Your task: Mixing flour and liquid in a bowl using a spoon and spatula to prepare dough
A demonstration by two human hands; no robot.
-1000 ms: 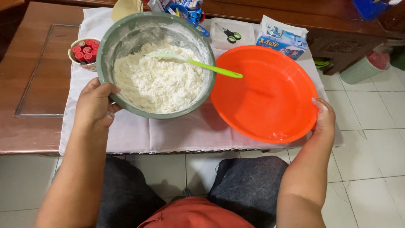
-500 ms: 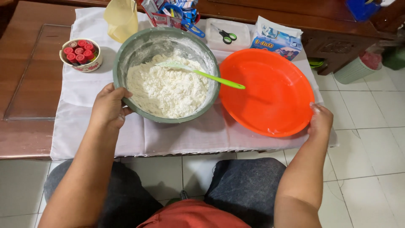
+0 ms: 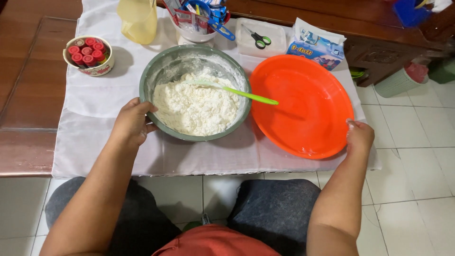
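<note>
Two bare hands frame a baking set-up on a white cloth (image 3: 95, 109) spread over a dark wooden table (image 3: 28, 95). At the centre stands a grey-green round mixing bowl (image 3: 150, 76) holding a loose heap of white, floury crumble (image 3: 194, 109), dry-looking and clumped rather than drawn into a smooth dough. A lime-green plastic spatula (image 3: 237, 91) lies across the bowl, its blade sunk in the crumble and its handle reaching over the right rim.

The left hand (image 3: 132, 122) cups the bowl's near-left rim, fingers curled loosely against the outer wall and thumb up by the lip. The right hand (image 3: 359, 136) rests at the near-right edge of a wide, shallow orange plastic dish (image 3: 303, 109), which sits just right of the bowl, touching or nearly touching it; the fingers are bent around the rim, though how firmly they grip cannot be told. That dish holds nothing.

Judging from this, the dry stage of mixing looks under way or done, while nothing has been moved into the dish.

Beyond the bowl stand a pale yellow plastic jug (image 3: 138, 20), a clear box with green-handled scissors (image 3: 259, 41) and a blue-and-white packet (image 3: 316, 45). To the bowl's far left sits a small cup of red-capped tubes (image 3: 88, 54).
</note>
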